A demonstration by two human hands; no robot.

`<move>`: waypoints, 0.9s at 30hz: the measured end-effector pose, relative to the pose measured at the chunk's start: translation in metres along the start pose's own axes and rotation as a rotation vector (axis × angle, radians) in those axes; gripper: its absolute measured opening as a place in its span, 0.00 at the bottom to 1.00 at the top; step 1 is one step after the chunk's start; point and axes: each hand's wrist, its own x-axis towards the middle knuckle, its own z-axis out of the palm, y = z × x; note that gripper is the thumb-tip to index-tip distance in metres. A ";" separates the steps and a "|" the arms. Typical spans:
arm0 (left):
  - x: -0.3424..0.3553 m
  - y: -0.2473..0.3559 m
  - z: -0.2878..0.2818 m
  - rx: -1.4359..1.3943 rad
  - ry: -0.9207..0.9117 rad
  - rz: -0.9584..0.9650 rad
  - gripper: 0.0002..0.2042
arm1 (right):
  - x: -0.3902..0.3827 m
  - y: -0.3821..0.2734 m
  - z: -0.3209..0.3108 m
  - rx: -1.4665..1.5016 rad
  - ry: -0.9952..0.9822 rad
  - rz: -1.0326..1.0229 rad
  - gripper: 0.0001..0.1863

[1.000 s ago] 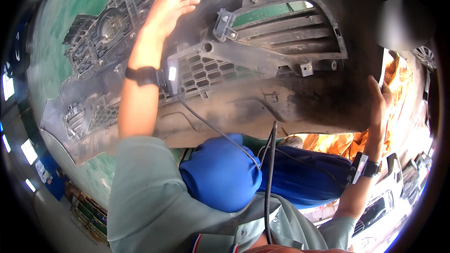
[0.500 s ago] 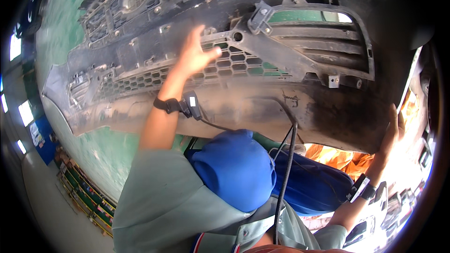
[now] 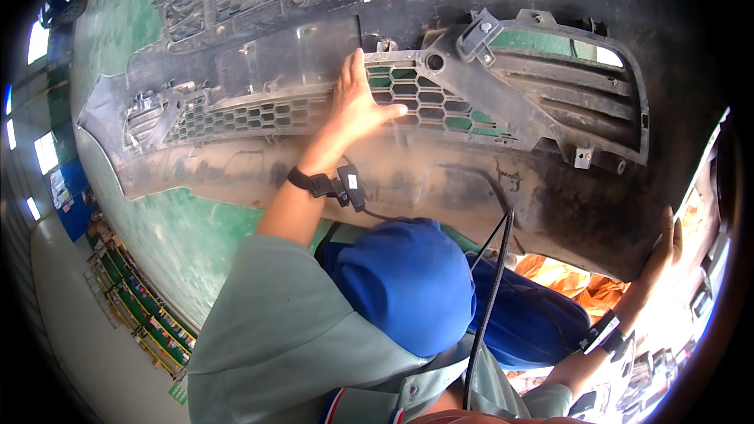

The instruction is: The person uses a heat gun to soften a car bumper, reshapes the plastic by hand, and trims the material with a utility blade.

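Note:
A large, dusty black car bumper (image 3: pixel 471 180) is in front of me with its bracketed inner side showing. My left hand (image 3: pixel 361 106) lies on its honeycomb grille (image 3: pixel 275 114), fingers stretched out and thumb spread to the right. At the right end, my right hand (image 3: pixel 666 247) grips the bumper's edge, with part of its fingers hidden behind it. A slatted side vent (image 3: pixel 565 82) and a small bolted bracket (image 3: pixel 479 35) sit right of the grille. Both wrists wear black straps with small devices.
Below the bumper are my blue-clad knees (image 3: pixel 404 286), crossed by a black cable (image 3: pixel 487 306). Orange sheeting (image 3: pixel 577 283) lies beneath the bumper's right end. A green floor (image 3: pixel 184 251) spreads at left, with shelving (image 3: pixel 141 306) holding small items beyond it.
My left hand, blurred and spread before, now rests on the grille with its fingers closer together. The bumper appears slightly lower and further right in view. My right hand stays at its edge.

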 end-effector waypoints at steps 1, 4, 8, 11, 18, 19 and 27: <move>0.003 -0.001 0.000 -0.004 0.000 0.002 0.63 | 0.000 0.000 -0.002 -0.002 0.003 -0.003 0.19; 0.018 -0.004 -0.007 -0.079 -0.047 -0.163 0.61 | -0.003 -0.003 -0.006 -0.010 -0.025 0.002 0.20; 0.037 -0.044 0.016 -0.282 0.108 -0.179 0.40 | -0.002 0.011 0.002 -0.037 -0.015 -0.088 0.16; 0.046 -0.033 0.010 -0.249 0.089 -0.204 0.38 | -0.002 0.002 0.006 -0.149 -0.112 -0.210 0.17; 0.102 0.066 0.010 -0.476 0.135 0.219 0.28 | -0.004 0.002 0.007 -0.219 -0.058 -0.183 0.15; 0.111 0.085 0.009 -0.621 0.018 0.196 0.27 | -0.006 -0.001 0.011 -0.226 -0.029 -0.194 0.13; 0.139 0.197 0.012 -0.302 -0.343 0.308 0.28 | -0.023 -0.032 0.033 -0.550 0.038 -0.086 0.16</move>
